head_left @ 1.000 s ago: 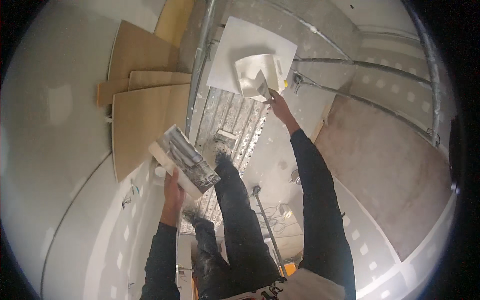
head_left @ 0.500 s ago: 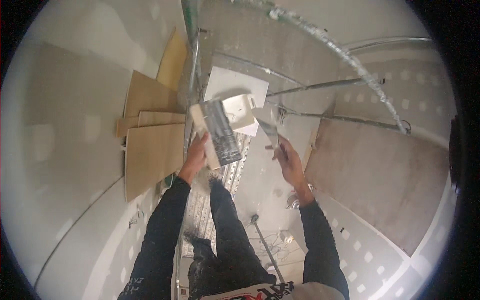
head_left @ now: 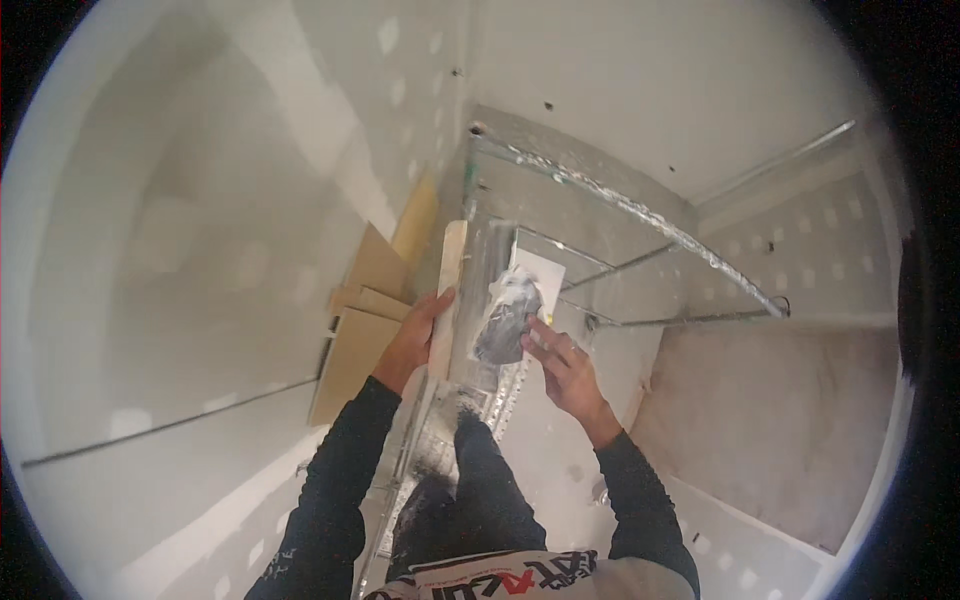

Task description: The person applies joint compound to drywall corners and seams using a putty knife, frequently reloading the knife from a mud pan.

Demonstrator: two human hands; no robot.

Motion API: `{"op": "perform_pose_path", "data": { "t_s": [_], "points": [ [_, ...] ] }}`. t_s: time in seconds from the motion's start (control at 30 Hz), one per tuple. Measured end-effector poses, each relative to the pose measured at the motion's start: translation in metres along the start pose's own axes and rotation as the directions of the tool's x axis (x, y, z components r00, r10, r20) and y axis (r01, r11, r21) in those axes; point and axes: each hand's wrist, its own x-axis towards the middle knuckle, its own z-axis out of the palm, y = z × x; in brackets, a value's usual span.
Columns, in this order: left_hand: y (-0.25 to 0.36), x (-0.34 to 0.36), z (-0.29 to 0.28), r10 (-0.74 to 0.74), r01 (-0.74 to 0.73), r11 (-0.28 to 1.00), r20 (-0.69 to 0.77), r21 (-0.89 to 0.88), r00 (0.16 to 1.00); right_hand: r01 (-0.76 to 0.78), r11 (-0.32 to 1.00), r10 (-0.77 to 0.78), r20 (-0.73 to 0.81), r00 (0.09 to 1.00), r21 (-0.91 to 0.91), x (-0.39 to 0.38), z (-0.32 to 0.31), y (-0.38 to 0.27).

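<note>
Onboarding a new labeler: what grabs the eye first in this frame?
Dead centre, the left hand grips the edge of a flat board smeared with grey compound, while the right hand reaches at the dark blob on it. Below and behind runs a metal ladder or scaffold frame, seen from high up. Left of it, tan cardboard sheets lean by the patched drywall.

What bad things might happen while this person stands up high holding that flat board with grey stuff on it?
1. Both hands are busy: the left hand grips the flat pale board and the right hand is at the grey lump of paste, so neither hand holds on. A wobble on the silver metal ladder could mean a fall.
2. The board looks tilted, so the paste might slide off.
</note>
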Motion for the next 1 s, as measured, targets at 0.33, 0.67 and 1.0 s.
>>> {"op": "perform_pose_path", "data": {
  "t_s": [0.33, 0.67, 1.0],
  "points": [
    [0.040, -0.235, -0.054, 0.272, -0.295, 0.953, -0.221, -0.075, 0.936, 0.111, 0.947, -0.021, -0.287, 0.958, 0.301, 0.066, -0.016, -0.140],
    [0.013, -0.439, -0.068, 0.431, -0.496, 0.830, -0.271, -0.256, 0.861, 0.316, 0.909, -0.322, -0.023, 0.946, 0.273, 0.085, 0.012, -0.273],
    [-0.025, -0.562, -0.062, 0.586, -0.740, 0.660, -0.531, -0.126, 0.613, -0.719, -0.315, -0.566, 0.485, 0.666, 0.620, 0.049, 0.016, -0.431]
  ]
}}
